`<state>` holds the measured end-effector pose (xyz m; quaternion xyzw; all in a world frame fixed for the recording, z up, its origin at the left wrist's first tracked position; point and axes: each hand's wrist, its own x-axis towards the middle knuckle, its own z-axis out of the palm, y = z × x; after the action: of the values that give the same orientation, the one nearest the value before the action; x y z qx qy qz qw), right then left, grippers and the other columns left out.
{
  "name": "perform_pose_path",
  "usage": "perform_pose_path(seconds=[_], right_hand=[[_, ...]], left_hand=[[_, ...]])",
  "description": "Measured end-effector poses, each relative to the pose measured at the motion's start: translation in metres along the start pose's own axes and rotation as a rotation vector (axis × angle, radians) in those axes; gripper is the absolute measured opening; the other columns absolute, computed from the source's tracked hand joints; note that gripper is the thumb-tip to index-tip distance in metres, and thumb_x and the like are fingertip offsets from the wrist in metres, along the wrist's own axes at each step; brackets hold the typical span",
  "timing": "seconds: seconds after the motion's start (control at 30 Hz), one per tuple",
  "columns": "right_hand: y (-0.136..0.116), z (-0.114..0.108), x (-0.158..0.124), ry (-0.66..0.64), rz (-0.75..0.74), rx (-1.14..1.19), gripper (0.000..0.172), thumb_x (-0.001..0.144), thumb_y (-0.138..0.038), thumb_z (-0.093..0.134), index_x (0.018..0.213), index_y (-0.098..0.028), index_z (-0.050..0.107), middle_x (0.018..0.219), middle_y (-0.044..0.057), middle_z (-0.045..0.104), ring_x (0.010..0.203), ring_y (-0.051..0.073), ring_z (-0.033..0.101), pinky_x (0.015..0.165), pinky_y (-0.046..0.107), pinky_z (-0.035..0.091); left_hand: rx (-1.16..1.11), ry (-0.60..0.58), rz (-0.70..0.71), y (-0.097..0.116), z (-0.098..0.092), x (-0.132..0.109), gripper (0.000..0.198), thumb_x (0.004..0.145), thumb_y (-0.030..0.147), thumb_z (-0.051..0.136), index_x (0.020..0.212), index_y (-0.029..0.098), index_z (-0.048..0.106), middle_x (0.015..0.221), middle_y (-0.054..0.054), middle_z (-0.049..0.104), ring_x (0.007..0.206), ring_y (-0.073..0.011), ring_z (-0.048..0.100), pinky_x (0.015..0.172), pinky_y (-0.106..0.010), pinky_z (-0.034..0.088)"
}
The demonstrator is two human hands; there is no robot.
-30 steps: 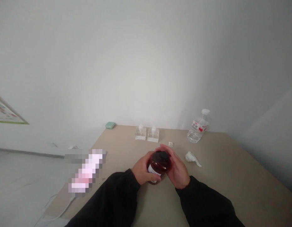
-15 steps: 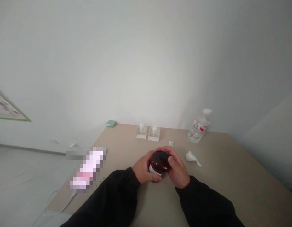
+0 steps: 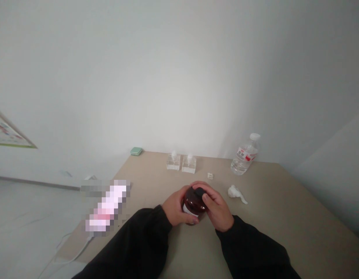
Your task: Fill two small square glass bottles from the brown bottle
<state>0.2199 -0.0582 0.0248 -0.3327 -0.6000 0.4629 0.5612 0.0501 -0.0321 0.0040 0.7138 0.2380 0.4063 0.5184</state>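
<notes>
A dark brown bottle (image 3: 193, 200) with a white label and a black cap (image 3: 200, 191) is between my hands, over the middle of the table. My left hand (image 3: 176, 207) wraps round its left side, thumb across the label at the front. My right hand (image 3: 215, 207) is at the cap, with the thumb against its right side and the fingers curled round behind. The bottle's far side is hidden by my fingers.
Two clear square glass bottles (image 3: 181, 162) stand near the wall, left of a small white piece (image 3: 210, 176). A water bottle (image 3: 244, 155) and a crumpled tissue (image 3: 236, 193) are at right. A green case (image 3: 136, 151) and a blurred-out phone-like device (image 3: 108, 207) with a cable lie at left.
My right thumb and fingers have shifted slightly left onto the black cap, which shows more clearly now. My left hand keeps its hold on the bottle.
</notes>
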Motion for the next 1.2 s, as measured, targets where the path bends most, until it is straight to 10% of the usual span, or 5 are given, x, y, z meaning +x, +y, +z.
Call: perform_pose_path(seconds=[0.47,0.8,1.03,1.2], right_hand=[[-0.015,-0.004,0.005,0.168,-0.152,-0.302,0.021,0.085,-0.041,0.062,0.095,-0.026,0.073,0.100,0.006,0.069,0.097,0.024,0.062,0.091,0.040,0.048],[0.008,-0.045,0.022,0.358,-0.203,-0.807,0.031,0.088,-0.032,0.051,0.113,-0.024,0.067,0.111,0.010,0.061,0.110,0.026,0.054,0.100,0.047,0.040],[0.011,-0.067,0.024,0.426,0.215,-1.472,0.040,0.082,-0.027,0.052,0.120,-0.024,0.064,0.132,0.016,0.053,0.118,0.037,0.050,0.095,0.061,0.035],[0.009,-0.100,0.010,0.418,0.494,-1.523,0.047,0.075,-0.033,0.058,0.119,-0.020,0.064,0.127,0.022,0.052,0.109,0.043,0.053,0.080,0.056,0.044]], left_hand=[[0.347,0.124,-0.017,0.017,0.006,-0.002,0.081,0.057,0.044,0.084,0.128,0.021,0.052,0.120,-0.010,0.065,0.107,-0.0317,0.062,0.097,-0.042,0.045],[-0.213,0.458,-0.043,-0.010,-0.006,-0.003,0.065,0.070,0.046,0.076,0.122,0.020,0.045,0.104,-0.004,0.066,0.091,-0.0215,0.064,0.083,-0.033,0.049],[-0.687,0.536,-0.169,-0.010,-0.007,0.004,0.059,0.069,0.047,0.078,0.115,0.019,0.055,0.088,-0.002,0.069,0.069,-0.0155,0.066,0.064,-0.026,0.052],[-0.823,0.626,-0.272,-0.011,-0.011,0.004,0.050,0.068,0.050,0.077,0.099,0.014,0.062,0.081,-0.004,0.071,0.069,-0.0187,0.068,0.067,-0.032,0.054]])
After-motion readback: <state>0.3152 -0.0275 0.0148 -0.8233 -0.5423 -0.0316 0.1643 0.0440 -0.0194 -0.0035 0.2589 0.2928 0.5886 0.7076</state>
